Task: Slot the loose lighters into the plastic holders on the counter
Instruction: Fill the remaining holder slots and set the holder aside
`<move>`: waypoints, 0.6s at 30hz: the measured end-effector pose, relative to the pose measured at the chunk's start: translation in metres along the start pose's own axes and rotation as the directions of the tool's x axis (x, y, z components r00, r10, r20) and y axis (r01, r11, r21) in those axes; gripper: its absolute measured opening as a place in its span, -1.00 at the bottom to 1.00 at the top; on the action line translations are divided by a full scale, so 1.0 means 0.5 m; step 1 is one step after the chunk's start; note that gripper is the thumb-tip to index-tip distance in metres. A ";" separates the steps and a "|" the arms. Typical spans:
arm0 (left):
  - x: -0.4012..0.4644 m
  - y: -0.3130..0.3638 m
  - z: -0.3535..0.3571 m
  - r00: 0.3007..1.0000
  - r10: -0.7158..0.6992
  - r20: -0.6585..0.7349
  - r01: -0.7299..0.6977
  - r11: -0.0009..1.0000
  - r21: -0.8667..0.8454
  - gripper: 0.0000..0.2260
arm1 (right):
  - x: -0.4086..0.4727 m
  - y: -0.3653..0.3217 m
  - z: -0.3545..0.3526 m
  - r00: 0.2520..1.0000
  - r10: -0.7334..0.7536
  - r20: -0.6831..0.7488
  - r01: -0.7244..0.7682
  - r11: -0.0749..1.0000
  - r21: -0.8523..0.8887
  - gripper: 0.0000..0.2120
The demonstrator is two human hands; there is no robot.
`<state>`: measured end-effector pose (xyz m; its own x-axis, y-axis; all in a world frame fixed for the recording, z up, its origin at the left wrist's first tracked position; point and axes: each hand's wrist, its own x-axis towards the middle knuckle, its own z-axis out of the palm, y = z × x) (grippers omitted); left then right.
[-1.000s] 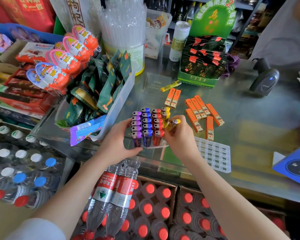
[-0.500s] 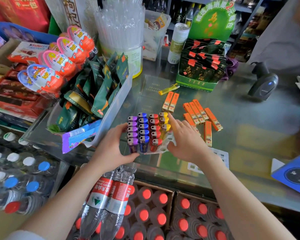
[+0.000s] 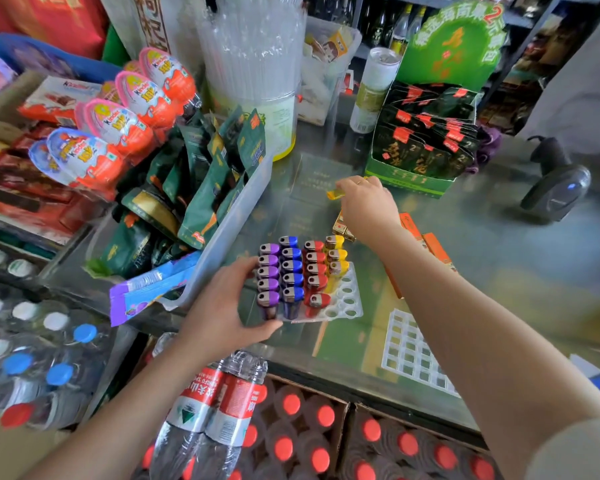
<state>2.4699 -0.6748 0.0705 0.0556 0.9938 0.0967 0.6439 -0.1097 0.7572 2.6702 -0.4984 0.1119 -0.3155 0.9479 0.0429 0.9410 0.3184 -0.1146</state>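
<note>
A clear plastic holder (image 3: 347, 303) stands on the glass counter (image 3: 499, 271), with upright purple, blue, red and yellow lighters (image 3: 293, 268) in four rows. Several holes on its right side are empty. My left hand (image 3: 222, 306) grips the holder's left edge beside the purple row. My right hand (image 3: 368, 202) is stretched farther back and its fingers curl over a loose yellow lighter (image 3: 335, 194) lying on the glass. Loose orange lighters (image 3: 437, 247) lie to the right, partly hidden by my right arm. A second, empty white grid holder (image 3: 413, 351) lies near the counter's front edge.
A clear bin of green packets (image 3: 222, 188) crowds the holder's left. A green display box (image 3: 423, 147) and a can (image 3: 374, 88) stand behind. A barcode scanner (image 3: 558, 188) sits at the right. Bottled drinks (image 3: 219, 410) are stacked below the counter edge.
My right hand left the holder after placing a yellow lighter and reached back to the loose yellow lighter. My left hand kept its grip on the holder.
</note>
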 end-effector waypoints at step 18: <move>0.002 -0.004 0.004 0.999 -0.026 0.022 0.026 1.000 0.018 -0.48 | -0.003 -0.048 0.015 0.992 -0.129 0.014 0.125 0.979 0.160 -0.34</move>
<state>2.4700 -0.6734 0.0678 0.0557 0.9965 0.0626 0.6590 -0.0838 0.7475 2.6472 -0.5074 0.1070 -0.4356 0.8991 0.0432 0.8626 0.4306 -0.2655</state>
